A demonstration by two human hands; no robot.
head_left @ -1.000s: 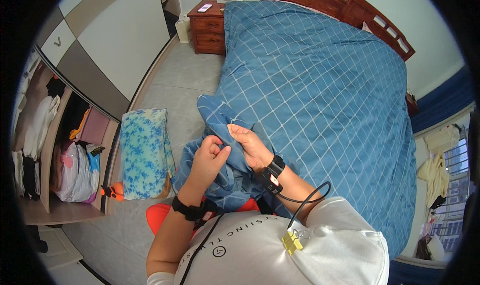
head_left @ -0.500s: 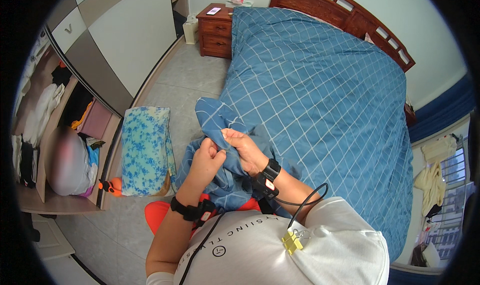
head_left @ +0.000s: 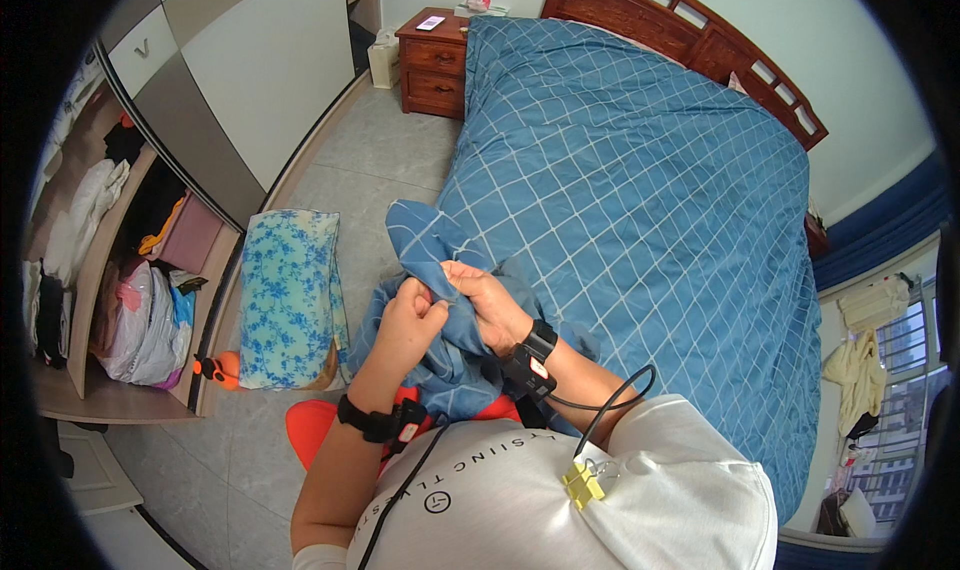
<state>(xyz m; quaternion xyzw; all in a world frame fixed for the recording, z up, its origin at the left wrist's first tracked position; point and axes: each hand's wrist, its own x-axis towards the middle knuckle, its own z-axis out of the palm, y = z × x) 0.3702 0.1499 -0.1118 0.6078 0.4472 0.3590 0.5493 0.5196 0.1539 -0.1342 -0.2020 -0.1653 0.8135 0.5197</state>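
A blue duvet cover (head_left: 620,170) with a white grid pattern lies spread over the bed, and its near-left end is bunched up in front of my body. My left hand (head_left: 410,325) is closed on the gathered cloth. Right beside it, my right hand (head_left: 487,305) pinches the same cloth between thumb and fingers. A folded-over corner of the cover (head_left: 425,232) sticks up beyond my fingertips. Whether a zip, tie or seam lies between my fingers is hidden. Both wrists carry black straps with small devices.
On the floor to the left is a blue floral folded bedding bundle (head_left: 290,300), beside an orange toy-like object (head_left: 218,370). An open wardrobe (head_left: 150,395) holds clothes and bags. A wooden nightstand (head_left: 432,65) with a phone (head_left: 430,23) stands by the wooden headboard (head_left: 690,35).
Both hands keep their hold on the cloth and have barely moved. The raised corner has shifted very slightly to the left and down.
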